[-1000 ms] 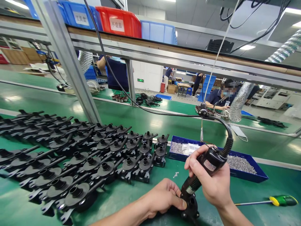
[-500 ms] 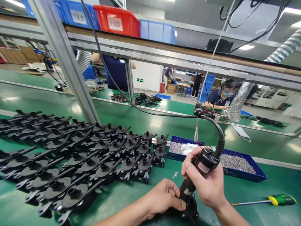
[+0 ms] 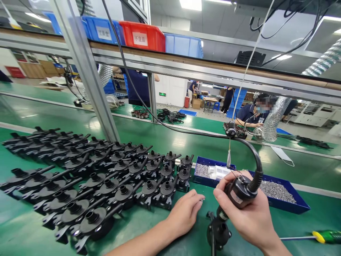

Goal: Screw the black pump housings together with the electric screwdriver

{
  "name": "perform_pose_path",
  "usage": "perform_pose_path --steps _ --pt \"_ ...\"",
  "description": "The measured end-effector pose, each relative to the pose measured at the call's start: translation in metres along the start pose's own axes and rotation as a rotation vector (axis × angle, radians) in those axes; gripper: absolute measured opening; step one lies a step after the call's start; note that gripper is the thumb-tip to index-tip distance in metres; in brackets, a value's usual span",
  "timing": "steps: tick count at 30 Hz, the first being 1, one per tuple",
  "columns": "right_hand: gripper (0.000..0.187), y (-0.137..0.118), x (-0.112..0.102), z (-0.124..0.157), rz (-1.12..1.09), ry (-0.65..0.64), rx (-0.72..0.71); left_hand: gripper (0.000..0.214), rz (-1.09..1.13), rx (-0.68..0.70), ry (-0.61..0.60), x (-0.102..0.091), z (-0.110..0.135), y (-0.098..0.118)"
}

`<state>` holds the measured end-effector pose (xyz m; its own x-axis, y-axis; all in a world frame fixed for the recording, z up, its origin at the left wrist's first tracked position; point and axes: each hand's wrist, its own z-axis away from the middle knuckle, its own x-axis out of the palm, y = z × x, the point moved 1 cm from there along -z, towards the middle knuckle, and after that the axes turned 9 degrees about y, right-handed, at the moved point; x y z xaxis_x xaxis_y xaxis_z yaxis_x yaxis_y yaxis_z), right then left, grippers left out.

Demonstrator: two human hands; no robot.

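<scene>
My right hand [image 3: 246, 209] is wrapped around a black electric screwdriver [image 3: 237, 193], which hangs from a cord. The screwdriver's lower end is at a black round plastic housing [image 3: 220, 233] with a spout and side pipe, standing on the green bench; its bit is hidden. To the left of that housing, my left hand [image 3: 186, 209] rests on the bench with thumb and fingers pinched over small washers [image 3: 202, 200]. Only a few shiny bits show at the fingertips, so how many it holds cannot be told.
Rows of similar black housings [image 3: 124, 192] cover the bench at left. Behind my hands are a blue screw bin [image 3: 301, 206] and another blue bin [image 3: 198, 177] with small metal parts and white pieces. A green-yellow screwdriver [image 3: 323, 236] lies at right. A co-worker [image 3: 249, 113] sits across.
My left hand has let go of the black housing and moved up and left to the loose washers. The electric screwdriver stays in my right hand. The view has shifted slightly.
</scene>
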<state>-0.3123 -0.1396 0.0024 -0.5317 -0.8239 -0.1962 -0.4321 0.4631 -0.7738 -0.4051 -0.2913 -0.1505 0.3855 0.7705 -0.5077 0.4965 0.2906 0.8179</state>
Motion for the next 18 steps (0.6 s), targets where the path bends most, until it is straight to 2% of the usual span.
perform_pose_path --steps 3,6,9,12,14,16,18 --pt "0.021 -0.006 -0.007 -0.003 0.127 0.065 0.086 0.027 -0.275 0.054 -0.019 0.004 -0.004 -0.003" --pt "0.025 -0.008 -0.012 -0.006 0.168 0.11 0.146 0.024 -0.359 0.033 -0.021 0.01 -0.009 -0.002" --pt "0.023 -0.009 -0.016 -0.005 0.134 0.182 0.101 0.018 -0.333 0.0 -0.026 0.015 -0.012 -0.001" --pt "0.024 -0.009 -0.017 -0.001 -0.017 0.284 0.022 0.02 -0.349 -0.023 -0.035 0.019 -0.012 -0.001" --pt "0.02 -0.008 -0.013 0.002 -0.163 0.257 0.001 0.022 -0.389 -0.016 -0.036 0.021 -0.01 -0.001" --pt "0.014 -0.004 -0.007 0.004 -0.274 0.158 0.028 0.021 -0.387 -0.011 -0.023 0.022 -0.008 -0.001" --pt "0.013 0.002 0.0 0.005 -0.29 0.068 0.056 0.019 -0.304 -0.019 0.009 0.021 -0.004 0.0"
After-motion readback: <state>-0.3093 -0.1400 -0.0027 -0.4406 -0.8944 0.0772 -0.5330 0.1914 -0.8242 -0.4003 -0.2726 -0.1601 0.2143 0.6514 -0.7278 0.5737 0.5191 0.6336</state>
